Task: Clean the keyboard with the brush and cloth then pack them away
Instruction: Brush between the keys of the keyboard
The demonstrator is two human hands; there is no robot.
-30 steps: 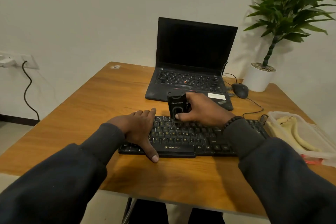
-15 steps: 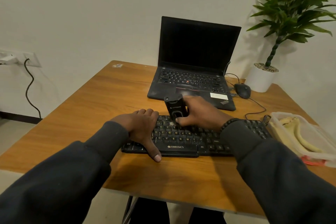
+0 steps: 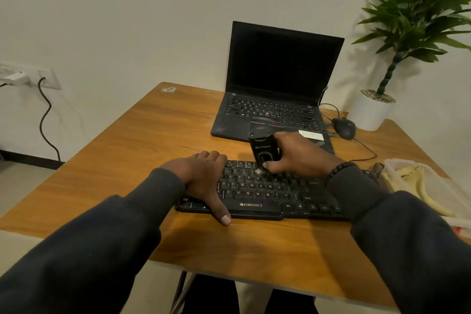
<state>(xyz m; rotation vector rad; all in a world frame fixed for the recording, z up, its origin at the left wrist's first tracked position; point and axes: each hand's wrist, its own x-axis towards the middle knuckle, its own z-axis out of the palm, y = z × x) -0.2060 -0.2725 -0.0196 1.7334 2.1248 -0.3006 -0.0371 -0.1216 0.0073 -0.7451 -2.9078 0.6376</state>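
1. The Zebronics keyboard lies along the table's near edge.
2. The left hand rests flat on its left end — fingers relaxed, thumb over the front rim.
3. The right hand pinches the black brush upright, bristles on the top key rows.
4. A clear box with the yellow cloth sits at the right edge.
5. An open laptop stands toward the far edge.

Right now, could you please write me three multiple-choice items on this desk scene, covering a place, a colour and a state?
1. Where is the mouse?
A. right of the laptop
B. on the keyboard
C. under the table

2. What colour is the plant pot?
A. black
B. white
C. red

3. What is the right hand doing?
A. lying flat
B. holding the brush
C. typing

Answers: 1 A, it sits beside the laptop's right edge; 2 B, the pot is plain white; 3 B, fingers grip the black brush, its tip on the keys, while the left hand steadies the keyboard.
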